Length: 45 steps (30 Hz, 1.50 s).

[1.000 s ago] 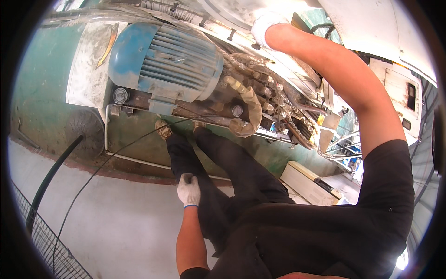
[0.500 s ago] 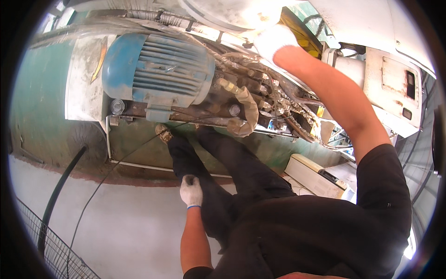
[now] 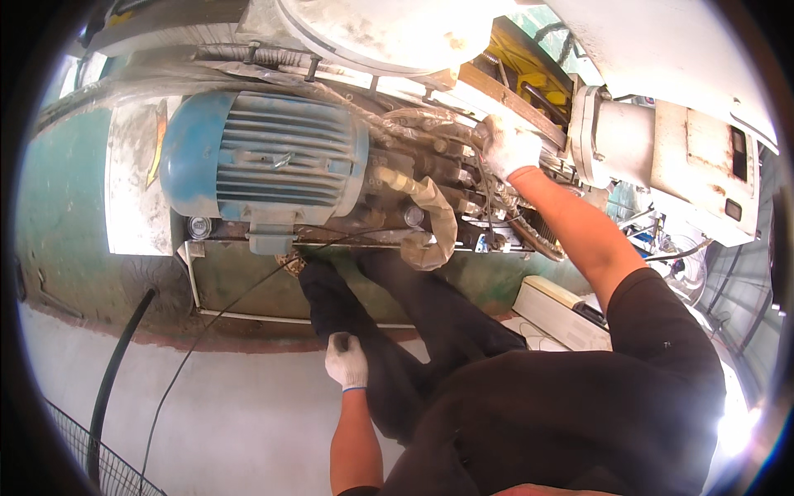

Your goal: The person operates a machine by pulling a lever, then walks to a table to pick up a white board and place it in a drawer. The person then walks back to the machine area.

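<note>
My left hand [image 3: 346, 364], in a white knit glove with a blue cuff edge, is closed beside my left thigh. A dark patch shows at its curled fingers, too small to name. My right hand [image 3: 510, 149], in a pale glove, reaches over a row of hydraulic hoses and fittings [image 3: 455, 169] at the machine. Its fingers look curled, but glare and the glove hide what they hold, if anything. Left of it lies a finned blue electric motor [image 3: 285, 157], dusty and scuffed. A hose wrapped in beige tape [image 3: 438, 211] curves down between the motor and the fittings.
A white housing [image 3: 699, 161] juts out at the right, behind my right forearm. A thin black cable [image 3: 194, 339] crosses the floor to the machine, near a thick black hose [image 3: 116, 372]. A wire mesh basket [image 3: 91, 450] stands at the lower left; a cream box [image 3: 562, 310] lies right of my legs.
My right hand has come down from the bright upper area by the white part to the hoses. My left hand stays closed by the thigh. The view has shifted slightly.
</note>
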### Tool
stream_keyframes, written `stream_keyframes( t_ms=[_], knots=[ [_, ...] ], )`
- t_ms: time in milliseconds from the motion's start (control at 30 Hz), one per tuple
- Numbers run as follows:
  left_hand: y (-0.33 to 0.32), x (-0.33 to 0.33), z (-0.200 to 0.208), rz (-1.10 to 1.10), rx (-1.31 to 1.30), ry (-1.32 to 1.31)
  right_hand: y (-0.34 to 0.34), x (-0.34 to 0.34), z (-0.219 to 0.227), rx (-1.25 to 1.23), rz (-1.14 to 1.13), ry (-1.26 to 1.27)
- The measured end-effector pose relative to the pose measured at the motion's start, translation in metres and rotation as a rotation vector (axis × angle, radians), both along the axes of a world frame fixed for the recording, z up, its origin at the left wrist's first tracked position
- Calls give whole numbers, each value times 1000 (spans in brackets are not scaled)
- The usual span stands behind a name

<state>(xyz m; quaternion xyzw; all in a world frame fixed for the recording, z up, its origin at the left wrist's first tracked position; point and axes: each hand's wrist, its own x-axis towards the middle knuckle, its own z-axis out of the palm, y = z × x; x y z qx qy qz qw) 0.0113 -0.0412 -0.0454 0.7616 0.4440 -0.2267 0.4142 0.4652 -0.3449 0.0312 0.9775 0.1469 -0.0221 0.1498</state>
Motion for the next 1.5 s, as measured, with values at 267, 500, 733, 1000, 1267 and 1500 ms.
stream_keyframes(
  t_ms=[267, 500, 733, 1000, 1267, 1500],
  knots=[
    [-6, 8, 0, -152, 103, 37, -23, -4, -61, 188, -95, 20],
    [-11, 15, 3, -158, 102, 20, -7, 9, -49, 207, -234, 186],
    [-11, 23, -2, -285, 217, -24, -28, -2, -85, 309, -238, 207],
    [-14, -4, 4, -278, 158, -32, 7, 1, 64, 37, -213, 400],
    [-22, 3, -2, -316, 233, -72, 53, 52, 122, -276, 88, 419],
    [-22, -1, -2, -266, 209, -77, 71, 48, 106, -281, 107, 396]
  ],
)
